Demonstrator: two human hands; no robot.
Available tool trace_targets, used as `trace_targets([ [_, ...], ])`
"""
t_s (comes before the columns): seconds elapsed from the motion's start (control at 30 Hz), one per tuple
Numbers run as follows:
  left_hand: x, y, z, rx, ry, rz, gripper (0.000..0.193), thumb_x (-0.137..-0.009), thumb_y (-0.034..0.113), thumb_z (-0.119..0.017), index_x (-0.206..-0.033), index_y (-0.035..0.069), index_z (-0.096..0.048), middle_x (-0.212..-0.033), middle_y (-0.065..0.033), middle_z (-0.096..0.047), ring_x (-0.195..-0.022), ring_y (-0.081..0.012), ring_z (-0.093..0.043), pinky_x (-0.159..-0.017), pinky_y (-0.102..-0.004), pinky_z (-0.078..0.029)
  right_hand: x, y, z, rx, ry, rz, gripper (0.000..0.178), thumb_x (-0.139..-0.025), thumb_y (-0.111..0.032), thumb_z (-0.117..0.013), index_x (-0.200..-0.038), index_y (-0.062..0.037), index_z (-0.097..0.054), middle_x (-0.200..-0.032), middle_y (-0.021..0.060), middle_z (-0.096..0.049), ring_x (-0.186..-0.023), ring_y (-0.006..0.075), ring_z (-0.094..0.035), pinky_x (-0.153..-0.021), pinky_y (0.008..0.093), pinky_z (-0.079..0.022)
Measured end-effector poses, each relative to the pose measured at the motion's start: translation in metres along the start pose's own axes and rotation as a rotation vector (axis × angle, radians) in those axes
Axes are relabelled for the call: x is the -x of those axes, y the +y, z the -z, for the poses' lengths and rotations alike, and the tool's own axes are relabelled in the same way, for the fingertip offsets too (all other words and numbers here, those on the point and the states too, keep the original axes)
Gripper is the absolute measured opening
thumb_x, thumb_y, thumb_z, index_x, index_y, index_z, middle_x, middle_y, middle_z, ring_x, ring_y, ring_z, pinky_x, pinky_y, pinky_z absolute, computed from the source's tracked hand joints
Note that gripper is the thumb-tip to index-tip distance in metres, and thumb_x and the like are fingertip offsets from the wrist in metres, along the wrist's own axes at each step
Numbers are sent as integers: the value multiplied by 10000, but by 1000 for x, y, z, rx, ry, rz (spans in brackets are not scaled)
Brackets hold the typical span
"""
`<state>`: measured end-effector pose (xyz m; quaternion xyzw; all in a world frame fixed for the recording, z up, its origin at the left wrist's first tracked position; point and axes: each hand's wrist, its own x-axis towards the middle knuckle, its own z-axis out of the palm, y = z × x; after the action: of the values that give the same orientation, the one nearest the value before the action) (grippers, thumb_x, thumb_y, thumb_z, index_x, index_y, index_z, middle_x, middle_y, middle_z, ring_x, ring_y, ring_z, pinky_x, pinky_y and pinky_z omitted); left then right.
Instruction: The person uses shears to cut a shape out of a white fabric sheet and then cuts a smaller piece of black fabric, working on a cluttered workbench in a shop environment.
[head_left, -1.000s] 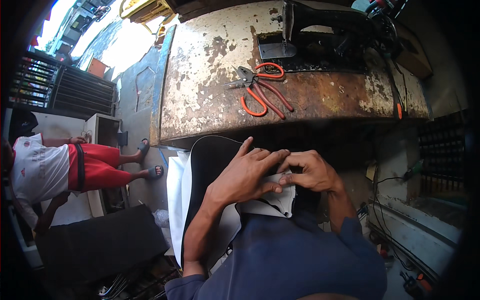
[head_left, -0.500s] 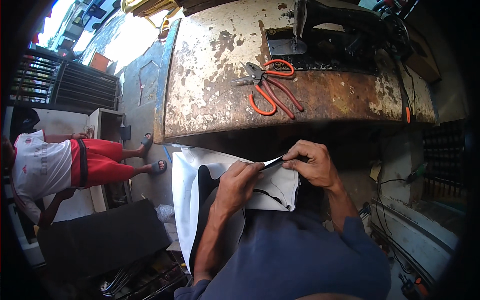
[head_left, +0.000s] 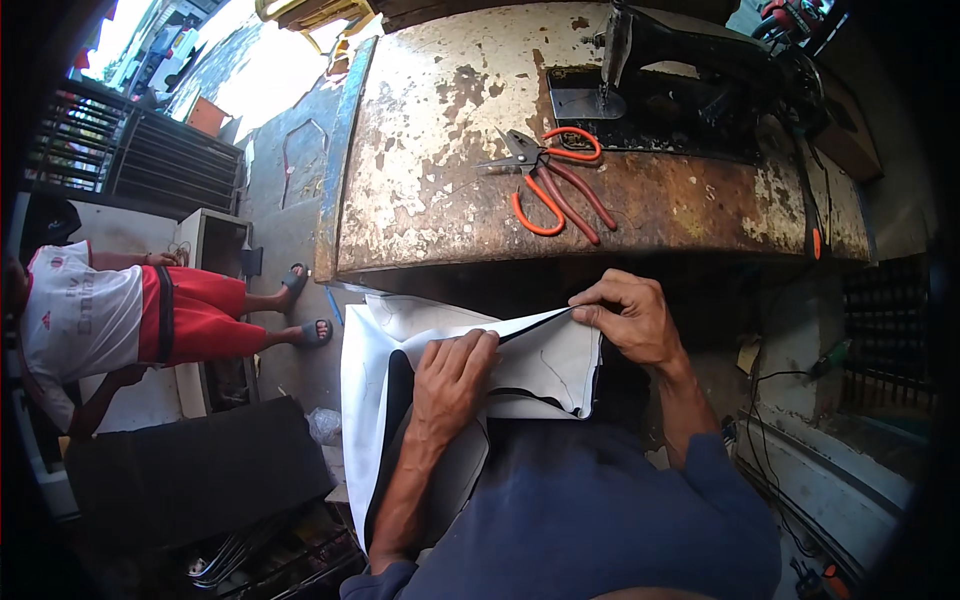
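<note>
A white and black piece of fabric [head_left: 545, 365] lies over my lap, below the table's front edge. My left hand [head_left: 450, 378] presses flat on it, fingers folded over a raised white edge. My right hand [head_left: 630, 315] pinches the corner of that same edge and holds it taut. On the worn, rusty table [head_left: 420, 190] lie two pairs of orange-handled scissors [head_left: 550, 180], well beyond both hands. A black sewing machine [head_left: 680, 85] stands at the table's back right.
A person in a white shirt and red shorts [head_left: 120, 315] sits at the left beside a small cabinet [head_left: 215, 250]. A dark box [head_left: 190, 470] sits low at the left. Cables run along the floor at the right [head_left: 800, 420].
My hands have spread apart: the right moved right and up with the fabric edge, the left slid down onto the cloth. The fabric now lies more unfolded across my lap.
</note>
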<state>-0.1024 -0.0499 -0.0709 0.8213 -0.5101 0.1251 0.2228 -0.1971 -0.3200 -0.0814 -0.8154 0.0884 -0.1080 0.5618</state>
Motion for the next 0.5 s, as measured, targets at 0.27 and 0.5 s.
trace_targets([
  [0.27, 44, -27, 57, -213, -196, 57, 330, -840, 159, -772, -1140, 99, -649, -1244, -90, -686, -1189, -266, -659, -1040, -454, -442, -19, 2, -4, -22, -13, 52, 176, -855, -101, -845, -1010, -24, -817, -840, 94, -709, -771, 174, -674, -712, 323, -510],
  [0.5, 58, -37, 79, -261, -187, 47, 227, -874, 145, -770, -1068, 80, -670, -1110, -75, -698, -1006, -256, -687, -940, -431, -473, -18, 11, 1, -37, -21, -36, 189, -848, -106, -845, -1017, -24, -821, -839, 77, -705, -798, 153, -671, -730, 305, -504],
])
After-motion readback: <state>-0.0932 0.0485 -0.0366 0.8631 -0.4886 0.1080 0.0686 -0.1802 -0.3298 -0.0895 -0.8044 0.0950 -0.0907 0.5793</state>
